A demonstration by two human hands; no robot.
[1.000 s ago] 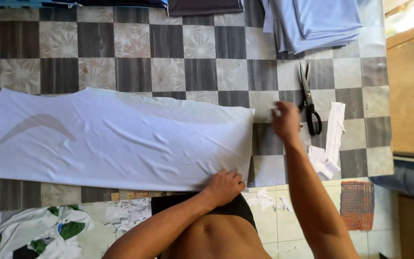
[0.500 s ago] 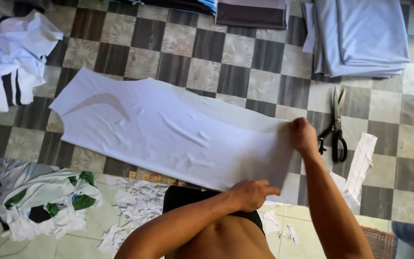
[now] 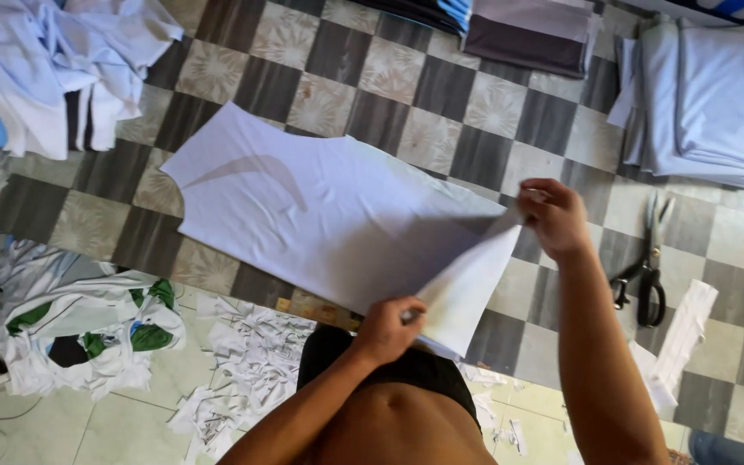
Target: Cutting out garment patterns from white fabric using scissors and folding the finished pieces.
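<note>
Head view: left hand (image 3: 387, 329) and right hand (image 3: 554, 215) each pinch the white cloth's (image 3: 320, 215) right edge, lifting it off the floor (image 3: 492, 103); scissors (image 3: 647, 267) lie right.

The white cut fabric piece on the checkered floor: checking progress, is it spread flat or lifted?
Partly lifted: the white cut fabric piece has its near end raised by both hands.

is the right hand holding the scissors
No, the right hand grips a corner of the white fabric, while the scissors lie on the floor beside it, untouched.
</note>
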